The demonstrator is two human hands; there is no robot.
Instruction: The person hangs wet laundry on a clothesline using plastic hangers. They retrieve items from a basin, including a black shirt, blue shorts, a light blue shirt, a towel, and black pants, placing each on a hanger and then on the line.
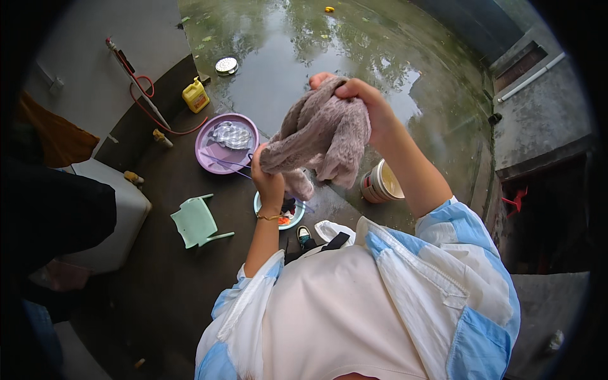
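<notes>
A greyish-pink fluffy cloth (327, 128), bunched and wrinkled, hangs between my two hands in front of my chest. My left hand (267, 178) grips its lower left end, with a bracelet on that wrist. My right hand (363, 102) holds the upper part, thumb over the folds. Below the cloth, partly hidden by it and my left hand, a light blue basin (298, 217) holds dark and orange items. A purple basin (199, 152) with a checked cloth (232, 135) in it stands farther left, and thin purple hangers (223, 160) lie across its rim.
A green plastic chair (194, 222) is on the left. A bucket (375, 185) stands right, below my right forearm. Farther off are a yellow jug (195, 96), a shower head (226, 66) and a red hose (137, 102). The concrete ground (270, 71) is wet.
</notes>
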